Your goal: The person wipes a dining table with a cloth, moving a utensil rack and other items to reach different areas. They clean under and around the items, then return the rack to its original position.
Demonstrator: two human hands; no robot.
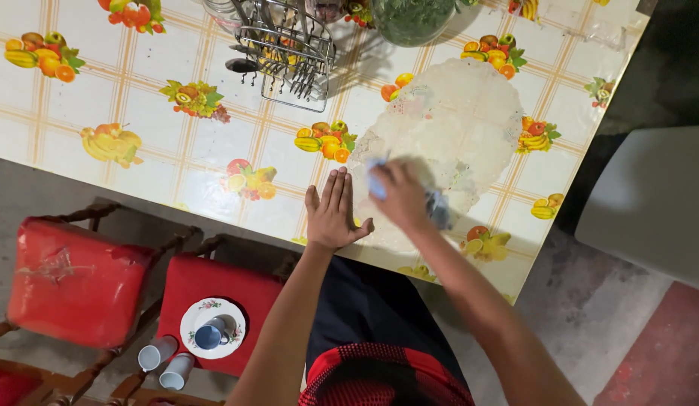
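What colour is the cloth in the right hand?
The cloth gripped by the right hand looks light blue, though blurred; the head view shows it.

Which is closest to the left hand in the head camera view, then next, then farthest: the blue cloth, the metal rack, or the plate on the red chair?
From the left hand:
1. Blue cloth, just beside it, under the right hand.
2. Plate, down on the red chair.
3. Metal rack, at the table's far edge.
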